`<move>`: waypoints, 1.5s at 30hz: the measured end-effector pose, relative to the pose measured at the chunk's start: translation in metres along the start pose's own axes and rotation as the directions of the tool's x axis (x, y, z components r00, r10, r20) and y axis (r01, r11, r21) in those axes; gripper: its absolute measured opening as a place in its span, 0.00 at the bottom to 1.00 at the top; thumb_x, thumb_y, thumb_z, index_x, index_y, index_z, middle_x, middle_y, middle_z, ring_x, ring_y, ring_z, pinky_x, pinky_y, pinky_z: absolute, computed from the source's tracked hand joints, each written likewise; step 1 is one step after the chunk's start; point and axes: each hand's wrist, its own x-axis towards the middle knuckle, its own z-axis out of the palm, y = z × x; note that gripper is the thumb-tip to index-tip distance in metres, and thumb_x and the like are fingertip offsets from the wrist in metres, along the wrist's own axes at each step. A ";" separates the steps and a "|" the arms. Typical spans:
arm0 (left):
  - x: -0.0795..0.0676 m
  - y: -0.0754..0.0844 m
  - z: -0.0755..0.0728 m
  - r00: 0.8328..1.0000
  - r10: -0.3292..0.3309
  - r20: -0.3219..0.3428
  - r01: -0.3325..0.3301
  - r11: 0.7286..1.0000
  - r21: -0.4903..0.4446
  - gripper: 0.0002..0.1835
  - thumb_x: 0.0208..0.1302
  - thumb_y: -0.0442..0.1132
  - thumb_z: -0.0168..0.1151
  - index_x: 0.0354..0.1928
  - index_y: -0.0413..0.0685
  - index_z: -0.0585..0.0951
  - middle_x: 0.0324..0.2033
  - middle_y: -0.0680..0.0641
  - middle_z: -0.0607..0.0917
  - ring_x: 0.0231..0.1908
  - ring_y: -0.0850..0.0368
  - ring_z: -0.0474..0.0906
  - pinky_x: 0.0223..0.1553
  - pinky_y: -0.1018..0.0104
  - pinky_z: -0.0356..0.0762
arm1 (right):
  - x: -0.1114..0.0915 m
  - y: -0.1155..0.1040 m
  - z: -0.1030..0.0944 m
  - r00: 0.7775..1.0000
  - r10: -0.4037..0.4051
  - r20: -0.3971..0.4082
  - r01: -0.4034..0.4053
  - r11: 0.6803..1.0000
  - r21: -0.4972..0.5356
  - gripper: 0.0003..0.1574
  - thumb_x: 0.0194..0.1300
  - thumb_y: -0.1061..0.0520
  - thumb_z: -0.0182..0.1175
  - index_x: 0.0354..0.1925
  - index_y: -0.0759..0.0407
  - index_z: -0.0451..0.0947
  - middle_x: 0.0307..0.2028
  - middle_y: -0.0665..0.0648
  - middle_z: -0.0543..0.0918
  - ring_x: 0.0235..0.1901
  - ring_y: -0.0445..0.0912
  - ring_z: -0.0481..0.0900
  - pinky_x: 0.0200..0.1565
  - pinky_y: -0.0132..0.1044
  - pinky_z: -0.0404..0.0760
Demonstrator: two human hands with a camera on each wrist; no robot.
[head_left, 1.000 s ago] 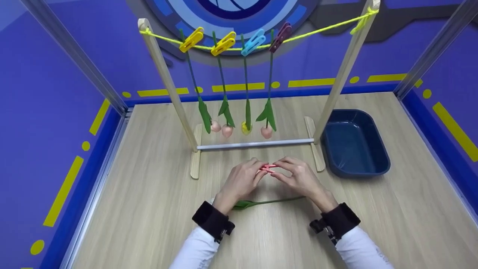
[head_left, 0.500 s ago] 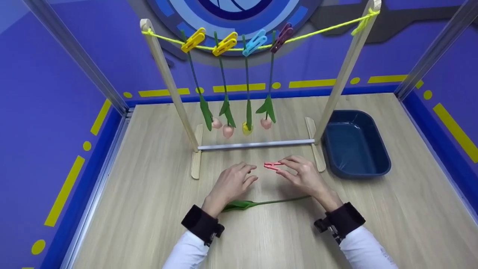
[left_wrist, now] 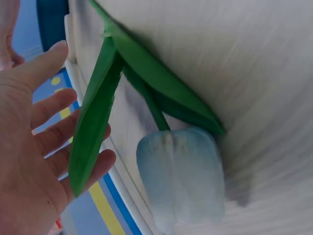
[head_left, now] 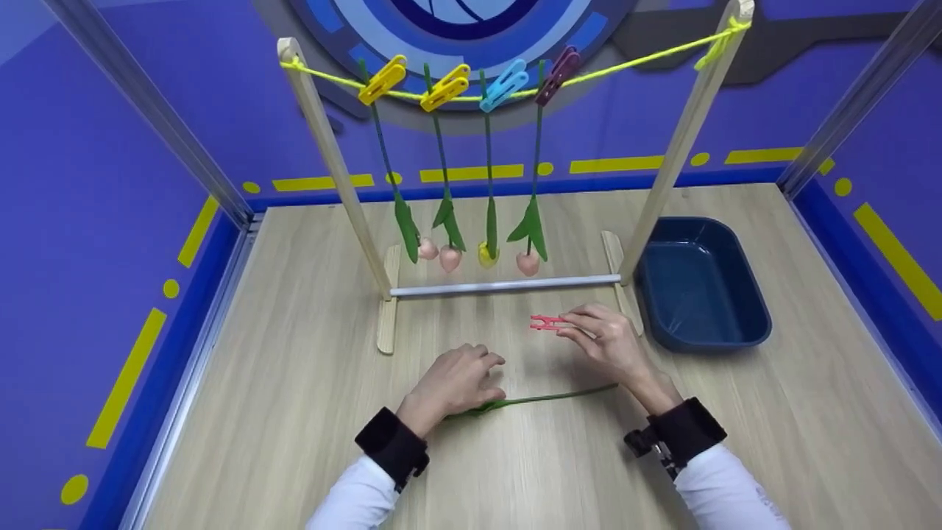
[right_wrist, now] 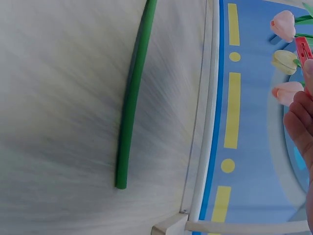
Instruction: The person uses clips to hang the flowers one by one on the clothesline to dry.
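Observation:
My right hand (head_left: pixel 609 344) pinches a red clothespin (head_left: pixel 544 322) by its handle end, its tip pointing left above the table. Palm down and fingers spread, my left hand (head_left: pixel 452 379) hovers at the leafy end of an artificial tulip (head_left: pixel 563 396) lying on the table. The left wrist view shows that tulip's pale blue bloom (left_wrist: pixel 181 176), with a green leaf (left_wrist: pixel 93 122) overlapping the left fingers. In the right wrist view the bare end of its green stem (right_wrist: pixel 132 107) lies on the table, away from the right hand.
Behind the hands stands a wooden frame (head_left: pixel 681 147) with a yellow cord (head_left: pixel 640 59). Several tulips hang bloom-down from it by yellow, light blue and dark purple (head_left: pixel 558 76) clothespins. A dark blue basin (head_left: pixel 751 324) stands at right. A pale rod (head_left: pixel 508 284) joins the frame's feet.
My left hand has let go of the red clothespin and moved down and left to the lying tulip. My right hand has shifted slightly right with the clothespin. The right-hand hanging tulip has swung.

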 end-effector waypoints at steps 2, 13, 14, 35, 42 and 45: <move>0.002 0.003 0.003 1.000 0.004 0.030 -0.004 1.000 0.014 0.25 0.59 0.58 0.68 0.55 0.55 0.83 0.46 0.51 0.85 0.44 0.53 0.82 0.44 0.62 0.80 | -0.001 0.001 -0.002 1.000 0.012 0.002 -0.012 1.000 -0.012 0.15 0.42 0.69 0.76 0.34 0.66 0.88 0.28 0.59 0.86 0.29 0.51 0.83 0.33 0.37 0.78; 0.011 0.013 0.019 0.994 0.086 0.074 -0.095 0.989 0.115 0.19 0.50 0.53 0.74 0.43 0.54 0.84 0.32 0.54 0.79 0.31 0.58 0.75 0.30 0.65 0.72 | -0.003 0.003 -0.012 0.995 0.102 0.013 -0.099 0.987 -0.126 0.08 0.47 0.65 0.76 0.30 0.64 0.87 0.26 0.57 0.86 0.28 0.49 0.83 0.33 0.38 0.79; 0.012 0.014 0.019 0.993 0.087 0.079 -0.096 0.989 0.116 0.19 0.50 0.52 0.74 0.43 0.54 0.84 0.32 0.54 0.79 0.31 0.58 0.76 0.30 0.65 0.73 | -0.004 0.003 -0.013 0.994 0.111 0.014 -0.108 0.985 -0.135 0.08 0.47 0.65 0.76 0.29 0.63 0.87 0.27 0.57 0.87 0.28 0.48 0.84 0.33 0.38 0.79; 0.012 0.016 0.027 0.987 -0.003 0.160 0.011 0.999 -0.044 0.05 0.68 0.35 0.56 0.43 0.49 0.79 0.35 0.50 0.82 0.36 0.57 0.80 0.39 0.66 0.78 | -0.006 0.015 -0.025 0.994 0.106 0.033 -0.100 0.985 -0.141 0.09 0.47 0.66 0.76 0.30 0.63 0.87 0.27 0.57 0.87 0.29 0.49 0.84 0.33 0.39 0.79; 0.009 0.006 0.030 0.993 -0.001 0.120 0.007 0.999 -0.050 0.06 0.74 0.37 0.50 0.47 0.50 0.75 0.33 0.49 0.83 0.33 0.54 0.81 0.34 0.63 0.78 | -0.007 0.020 -0.030 0.991 0.130 0.026 -0.124 0.979 -0.159 0.10 0.47 0.65 0.76 0.32 0.63 0.88 0.27 0.57 0.87 0.29 0.49 0.84 0.33 0.39 0.77; 0.007 0.000 0.033 0.997 0.002 0.073 0.003 0.998 -0.056 0.06 0.76 0.41 0.50 0.46 0.51 0.75 0.32 0.50 0.83 0.33 0.54 0.81 0.33 0.63 0.77 | -0.006 0.022 -0.035 0.990 0.142 0.026 -0.135 0.976 -0.173 0.10 0.47 0.65 0.76 0.31 0.63 0.87 0.27 0.57 0.87 0.28 0.49 0.83 0.33 0.39 0.77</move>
